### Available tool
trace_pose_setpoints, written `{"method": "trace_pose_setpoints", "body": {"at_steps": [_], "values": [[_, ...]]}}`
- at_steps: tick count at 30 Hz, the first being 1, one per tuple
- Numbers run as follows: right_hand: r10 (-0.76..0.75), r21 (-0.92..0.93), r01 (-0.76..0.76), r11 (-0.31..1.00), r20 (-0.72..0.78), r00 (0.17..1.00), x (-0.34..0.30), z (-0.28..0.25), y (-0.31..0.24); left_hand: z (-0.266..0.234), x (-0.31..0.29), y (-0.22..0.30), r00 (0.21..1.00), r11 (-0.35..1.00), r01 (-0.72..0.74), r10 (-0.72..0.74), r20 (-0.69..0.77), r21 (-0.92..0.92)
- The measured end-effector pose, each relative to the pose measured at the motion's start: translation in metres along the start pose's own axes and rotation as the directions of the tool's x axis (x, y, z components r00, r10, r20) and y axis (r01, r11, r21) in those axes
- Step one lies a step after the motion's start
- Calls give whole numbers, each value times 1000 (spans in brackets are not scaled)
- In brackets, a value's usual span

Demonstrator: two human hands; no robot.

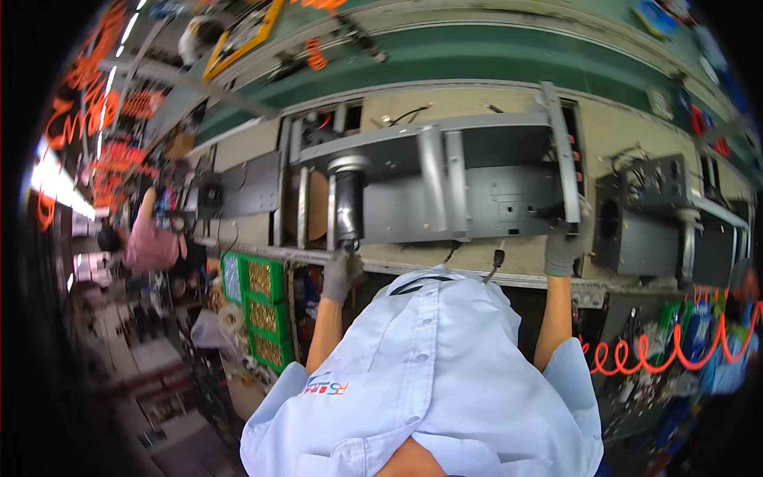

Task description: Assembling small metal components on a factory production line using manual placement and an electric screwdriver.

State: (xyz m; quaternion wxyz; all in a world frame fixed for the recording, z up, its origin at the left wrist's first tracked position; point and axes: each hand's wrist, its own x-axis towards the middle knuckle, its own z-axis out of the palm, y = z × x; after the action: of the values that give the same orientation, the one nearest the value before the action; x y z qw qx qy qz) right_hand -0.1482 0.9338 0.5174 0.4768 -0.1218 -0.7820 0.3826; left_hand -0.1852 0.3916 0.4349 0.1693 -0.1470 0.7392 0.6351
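Note:
A long grey and black metal frame (493, 187) lies across the workbench in front of me, with upright silver bars and a flat dark plate. Toward its left end stands a black cylinder (348, 203) with a pale cap at the far end. My left hand (342, 274), in a grey glove, is closed at the near edge by the cylinder's lower end. At the frame's near right corner, my gloved right hand (566, 248) grips the end by a silver crossbar (560, 151). The fingertips of both hands are partly hidden.
Another metal assembly (648, 222) sits to the right, and a dark panel (246, 187) to the left. Green bins (266, 314) of small brass-coloured parts stand below the bench's left edge. A red coiled hose (660, 358) hangs at right. A person in pink (155, 238) is farther left.

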Motion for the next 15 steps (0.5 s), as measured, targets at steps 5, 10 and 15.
{"method": "trace_pose_setpoints", "body": {"at_steps": [5,10,15], "values": [[-14,6,14,1000,-29,999,-4,-3,-3,64,-24,166,1000,930,6,-14,-19,-368],[-74,-189,65,980,-39,997,0,4,-6,91,-33,208,989,953,-22,65,133,-301],[-7,-104,3,995,-42,999,6,6,-15,106,-33,219,992,992,-129,129,-9,-3]]}}
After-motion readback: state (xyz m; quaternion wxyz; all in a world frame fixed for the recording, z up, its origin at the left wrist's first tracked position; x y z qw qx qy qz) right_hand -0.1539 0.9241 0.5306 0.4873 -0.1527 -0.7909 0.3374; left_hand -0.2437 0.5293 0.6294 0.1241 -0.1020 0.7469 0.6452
